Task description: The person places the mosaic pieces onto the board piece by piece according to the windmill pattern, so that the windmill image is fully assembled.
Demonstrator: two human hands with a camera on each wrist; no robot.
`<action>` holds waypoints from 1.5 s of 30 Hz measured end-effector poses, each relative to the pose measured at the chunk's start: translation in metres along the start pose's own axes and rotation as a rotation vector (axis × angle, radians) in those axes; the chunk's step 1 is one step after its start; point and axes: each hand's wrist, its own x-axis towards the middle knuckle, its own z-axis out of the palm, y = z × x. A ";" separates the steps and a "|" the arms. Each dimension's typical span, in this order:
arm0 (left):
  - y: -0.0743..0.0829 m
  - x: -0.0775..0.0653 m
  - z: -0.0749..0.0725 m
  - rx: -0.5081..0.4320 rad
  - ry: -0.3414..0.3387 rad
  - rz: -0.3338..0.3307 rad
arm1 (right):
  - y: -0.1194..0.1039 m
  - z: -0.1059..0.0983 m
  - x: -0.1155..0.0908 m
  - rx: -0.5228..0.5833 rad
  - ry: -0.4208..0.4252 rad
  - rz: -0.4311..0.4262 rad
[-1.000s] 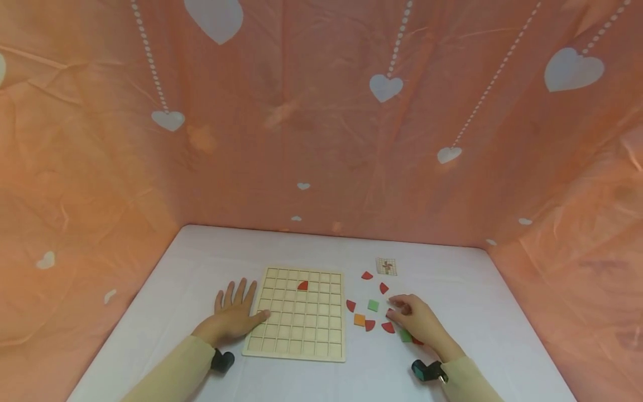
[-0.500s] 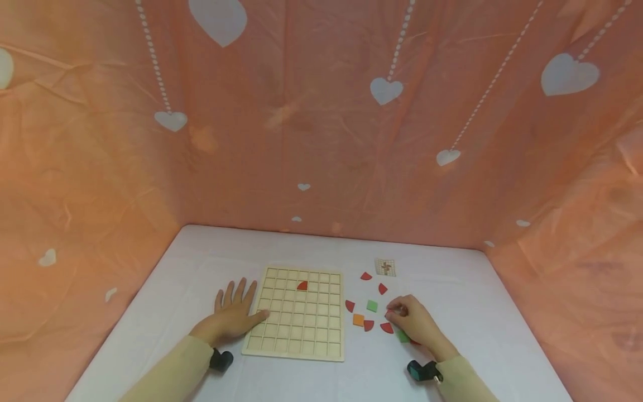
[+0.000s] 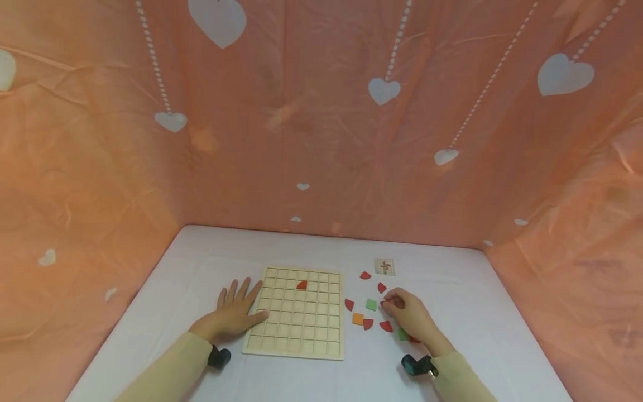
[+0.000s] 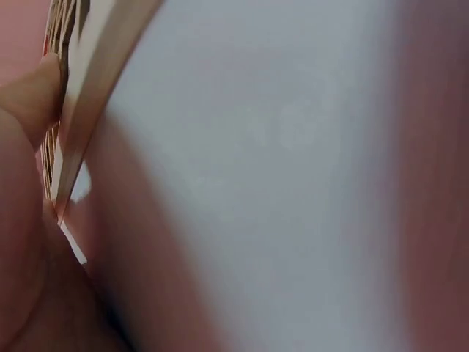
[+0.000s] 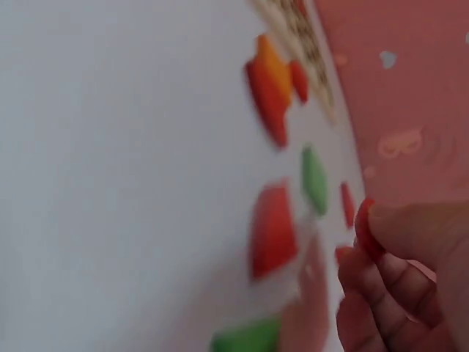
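My left hand lies with its fingers spread beside the wooden grid board. Its thumb rests over the board's left edge, as the left wrist view also shows. One red quarter-circle tile sits in a square near the top of the grid. To the right of the board, my right hand pinches another red quarter-circle tile between thumb and fingers, over the loose tiles. A green square tile lies just left of those fingertips, and a second green square is partly hidden under the hand.
Several red quarter-circle tiles and an orange square tile are scattered between board and right hand. Behind them lies a small pattern card with a pinwheel figure. An orange heart-print cloth encloses the white table.
My right hand has drawn its fingers together on a red tile and moved slightly left and away from me. The left hand stays at the board, shifting only slightly.
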 end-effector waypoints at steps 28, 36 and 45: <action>-0.007 0.006 0.006 0.025 -0.017 -0.006 | -0.080 0.084 0.033 0.389 -0.098 -0.087; -0.002 0.002 0.001 0.018 -0.028 -0.012 | -0.097 0.107 0.036 0.363 -0.121 -0.122; -0.002 0.001 0.000 0.016 -0.028 -0.009 | -0.109 0.130 0.037 0.254 -0.089 -0.186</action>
